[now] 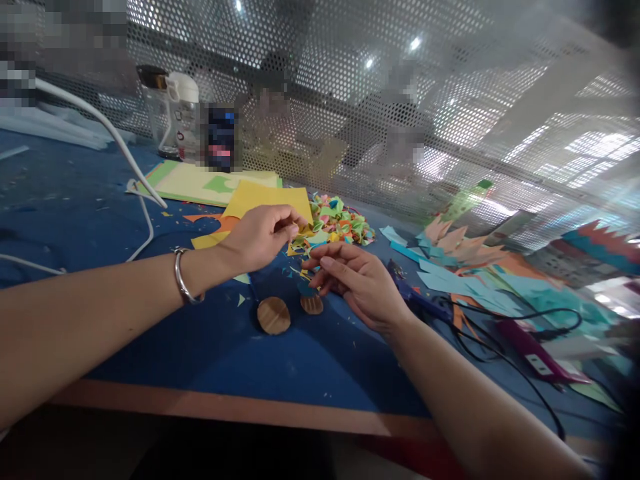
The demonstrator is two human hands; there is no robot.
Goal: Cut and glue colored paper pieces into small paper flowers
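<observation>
My left hand [263,235], with a metal bangle [183,277] on its wrist, reaches into a heap of small folded coloured paper pieces [336,225] and pinches one between thumb and fingers. My right hand [356,277] rests on the blue tabletop [210,340] with its fingers curled over a small dark blue piece and a wooden disc [313,304]. A larger wooden disc [273,315] lies just to the left, untouched.
Yellow and green paper sheets [265,197] lie behind the hands. A blue glue gun [423,300] with black cables [500,353] sits right of my right hand, among cut teal and orange paper shapes [465,267]. A bottle [173,113] and white cable [115,147] stand far left, before a perforated metal screen [350,100].
</observation>
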